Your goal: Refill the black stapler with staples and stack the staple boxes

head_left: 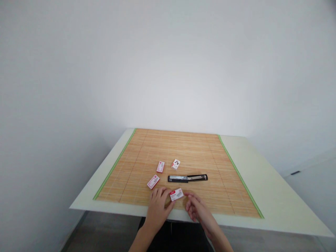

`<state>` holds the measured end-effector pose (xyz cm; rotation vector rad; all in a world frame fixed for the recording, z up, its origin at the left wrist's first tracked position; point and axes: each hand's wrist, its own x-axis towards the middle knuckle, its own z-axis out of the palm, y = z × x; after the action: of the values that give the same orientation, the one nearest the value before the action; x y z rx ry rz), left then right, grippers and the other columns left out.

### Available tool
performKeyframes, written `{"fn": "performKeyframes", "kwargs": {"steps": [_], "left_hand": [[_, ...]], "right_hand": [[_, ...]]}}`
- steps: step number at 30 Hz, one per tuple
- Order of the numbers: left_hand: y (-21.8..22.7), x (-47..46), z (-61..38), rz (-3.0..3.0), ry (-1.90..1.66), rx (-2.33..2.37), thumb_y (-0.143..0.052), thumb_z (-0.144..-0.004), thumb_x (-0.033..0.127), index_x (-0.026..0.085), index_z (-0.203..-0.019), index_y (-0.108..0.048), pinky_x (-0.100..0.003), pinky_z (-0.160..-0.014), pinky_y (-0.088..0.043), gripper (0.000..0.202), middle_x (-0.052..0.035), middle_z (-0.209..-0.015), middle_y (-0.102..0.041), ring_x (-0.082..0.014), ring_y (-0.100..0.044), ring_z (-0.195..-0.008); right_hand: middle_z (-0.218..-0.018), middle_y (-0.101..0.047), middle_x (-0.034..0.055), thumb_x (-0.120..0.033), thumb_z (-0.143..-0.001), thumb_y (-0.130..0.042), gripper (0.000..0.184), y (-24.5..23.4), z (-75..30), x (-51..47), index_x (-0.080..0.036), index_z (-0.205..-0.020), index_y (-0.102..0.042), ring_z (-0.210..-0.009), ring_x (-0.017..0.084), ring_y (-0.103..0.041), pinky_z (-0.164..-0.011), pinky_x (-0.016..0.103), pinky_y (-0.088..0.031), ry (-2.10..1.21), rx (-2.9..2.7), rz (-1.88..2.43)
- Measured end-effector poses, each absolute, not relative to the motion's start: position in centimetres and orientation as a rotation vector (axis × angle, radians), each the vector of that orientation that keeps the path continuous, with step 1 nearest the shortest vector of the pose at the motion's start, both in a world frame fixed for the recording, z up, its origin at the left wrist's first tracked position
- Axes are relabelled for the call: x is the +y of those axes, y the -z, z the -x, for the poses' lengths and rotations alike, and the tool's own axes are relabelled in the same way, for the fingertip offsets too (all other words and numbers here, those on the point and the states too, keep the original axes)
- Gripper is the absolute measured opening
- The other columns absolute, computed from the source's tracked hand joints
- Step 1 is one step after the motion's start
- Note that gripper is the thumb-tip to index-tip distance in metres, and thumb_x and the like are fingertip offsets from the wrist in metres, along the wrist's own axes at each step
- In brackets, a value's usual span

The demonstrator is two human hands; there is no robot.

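Note:
A small white and red staple box point(176, 194) is at the front of the bamboo mat, its printed face up. My left hand point(158, 205) grips its left end between thumb and fingers. Close by the box's right end is the index fingertip of my right hand point(197, 209); whether it touches is hard to tell. The other fingers of that hand are loosely curled, with nothing seen in them. Just beyond the box lies a black stapler point(178, 179), unfolded flat with its metal staple channel exposed.
Further staple boxes lie on the mat: one point(153, 182) ahead of my left hand, another point(160, 167) behind it, and one point(175, 164) beyond the stapler. The green-edged bamboo mat point(183, 145) covers much of the white table point(265, 178), which stands against a wall.

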<state>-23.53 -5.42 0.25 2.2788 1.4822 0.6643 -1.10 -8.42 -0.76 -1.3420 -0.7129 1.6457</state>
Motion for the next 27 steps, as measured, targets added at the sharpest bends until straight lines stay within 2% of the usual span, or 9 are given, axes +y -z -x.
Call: {"fn": "performKeyframes", "kwargs": {"steps": [4,9,13,16,19,22,27], "left_hand": [[-1.4,-4.6,23.4,-2.279,-0.626,1.386,-0.067,-0.093,0.036,0.033,-0.127,-0.064,-0.042,-0.1,-0.042,0.034,-0.0038,-0.123,-0.063,-0.027,-0.054,-0.113],[-1.8,-3.5,23.5,-2.319,-0.593,1.248,-0.066,-0.094,0.039,0.033,-0.129,-0.064,-0.041,-0.1,-0.041,0.035,-0.0034,-0.127,-0.063,-0.0262,-0.053,-0.115],[-1.3,-2.9,23.2,-2.295,-0.568,1.206,-0.067,-0.094,0.044,0.033,-0.129,-0.064,-0.042,-0.1,-0.04,0.037,-0.0036,-0.127,-0.063,-0.027,-0.053,-0.117],[-0.6,-2.5,23.2,-2.28,-0.571,1.19,-0.07,-0.093,0.047,0.035,-0.132,-0.063,-0.042,-0.101,-0.039,0.042,-0.0025,-0.127,-0.063,-0.0266,-0.053,-0.118],[0.0,-2.2,23.4,-2.252,-0.587,1.174,-0.072,-0.091,0.048,0.036,-0.137,-0.06,-0.042,-0.102,-0.04,0.049,-0.0026,-0.129,-0.062,-0.0267,-0.053,-0.12],[0.2,-2.0,23.6,-2.216,-0.602,1.149,-0.073,-0.091,0.045,0.035,-0.138,-0.059,-0.04,-0.103,-0.041,0.05,-0.0027,-0.131,-0.061,-0.0263,-0.053,-0.122],[0.0,-2.0,23.7,-2.2,-0.619,1.143,-0.073,-0.09,0.04,0.035,-0.131,-0.064,-0.04,-0.102,-0.042,0.042,-0.0021,-0.127,-0.064,-0.0257,-0.056,-0.118]], "right_hand": [[-0.056,-0.062,-0.0063,-0.068,-0.078,-0.069,0.056,0.5,3.2,-8.5,-0.023,-0.107,-0.056,-0.032,0.007,-0.041,-0.032,0.016,-0.017,-1.64,-0.659,1.331],[-0.054,-0.062,-0.004,-0.074,-0.083,-0.059,0.056,0.5,2.5,-8.7,-0.021,-0.101,-0.056,-0.031,0.007,-0.038,-0.032,0.017,-0.017,-1.698,-0.734,1.331],[-0.05,-0.055,-0.0068,-0.077,-0.08,-0.06,0.065,0.5,0.2,-8.4,-0.019,-0.11,-0.058,-0.031,0.008,-0.033,-0.034,0.02,-0.017,-1.578,-0.882,1.494],[-0.05,-0.048,-0.0091,-0.064,-0.081,-0.067,0.064,0.2,-1.0,-8.0,-0.018,-0.124,-0.06,-0.041,0.01,-0.039,-0.043,0.022,-0.027,-1.3,-1.166,1.575],[-0.058,-0.052,-0.0068,-0.047,-0.084,-0.069,0.059,-0.2,-1.0,-7.6,-0.021,-0.136,-0.062,-0.054,0.014,-0.048,-0.054,0.025,-0.035,-1.152,-1.519,1.609],[-0.063,-0.056,-0.0046,-0.037,-0.086,-0.066,0.053,-0.2,-0.6,-7.2,-0.023,-0.137,-0.064,-0.061,0.016,-0.053,-0.06,0.027,-0.036,-1.056,-1.704,1.696],[-0.063,-0.056,-0.0047,-0.033,-0.086,-0.063,0.052,0.7,-1.6,-6.9,-0.023,-0.137,-0.065,-0.06,0.017,-0.053,-0.061,0.028,-0.036,-1.029,-1.737,1.72]]}}
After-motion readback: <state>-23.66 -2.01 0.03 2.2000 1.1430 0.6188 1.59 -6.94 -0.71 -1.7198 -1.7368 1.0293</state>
